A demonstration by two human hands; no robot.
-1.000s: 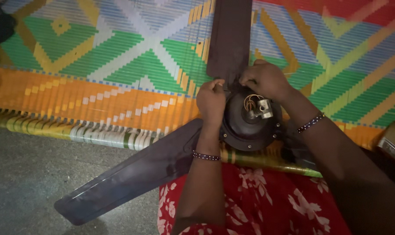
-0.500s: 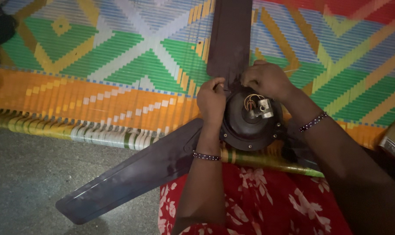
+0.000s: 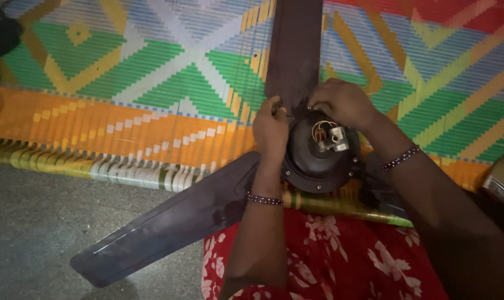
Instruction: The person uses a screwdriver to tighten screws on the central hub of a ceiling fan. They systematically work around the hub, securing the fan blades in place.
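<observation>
**Both hands at the fan hub, barely shifted**

Against the earlier frames almost nothing has moved: the left hand (image 3: 270, 129) and right hand (image 3: 345, 103) sit at the same spot on the far rim of the ceiling fan motor (image 3: 320, 153), and the blades lie as they did. The view has only drifted slightly.

The left hand's grip is nearly closed, thumb and fingertips pinched at the joint where the upper blade (image 3: 294, 50) meets the motor housing; what is between them is too small and dark to tell. The right hand curls over the same joint from the other side, fingers bent down onto the blade root, its grip partly closed on the metal there. Coloured wires and a small metal block (image 3: 336, 139) stand exposed at the centre of the housing, just beside the right hand and untouched.

The fan lies flat across the near edge of a striped woven mat (image 3: 152, 83), its motor just above the person's lap in red floral cloth (image 3: 330, 255). The lower-left blade (image 3: 168, 225) runs off the mat onto the grey floor (image 3: 41, 222), which is open to the left. A brush (image 3: 502, 180) lies at the right edge, well apart from both hands. The mat beyond the upper blade is open on both sides.
</observation>
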